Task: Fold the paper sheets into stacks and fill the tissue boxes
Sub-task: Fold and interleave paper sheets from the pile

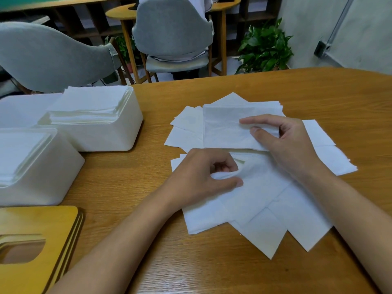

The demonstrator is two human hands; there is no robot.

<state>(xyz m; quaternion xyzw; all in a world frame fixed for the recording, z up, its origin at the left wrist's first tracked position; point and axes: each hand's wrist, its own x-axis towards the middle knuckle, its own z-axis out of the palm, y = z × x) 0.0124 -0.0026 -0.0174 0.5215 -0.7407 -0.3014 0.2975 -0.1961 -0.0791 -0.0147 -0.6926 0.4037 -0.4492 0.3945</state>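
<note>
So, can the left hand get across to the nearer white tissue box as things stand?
Probably yes: only bare table lies between the left hand and the nearer tissue box, but it pinches a loose sheet it must drop or carry.

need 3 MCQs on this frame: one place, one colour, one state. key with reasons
1. Where does the stack of tan wooden lids with oval slots lie?
A. At the near left corner of the wooden table
B. On top of the boxes
C. Under the loose sheets

2. What colour are the rounded plastic tissue boxes?
A. Green
B. White
C. Black

3. What is the right hand doing?
A. Resting flat on bare wood
B. Lifting a lid
C. Pinching a folded white paper sheet

Key: 1 A, the lids sit at the near left edge, in front of the nearer box. 2 B, both box walls are white. 3 C, thumb and forefinger close on the sheet's right end.
</note>
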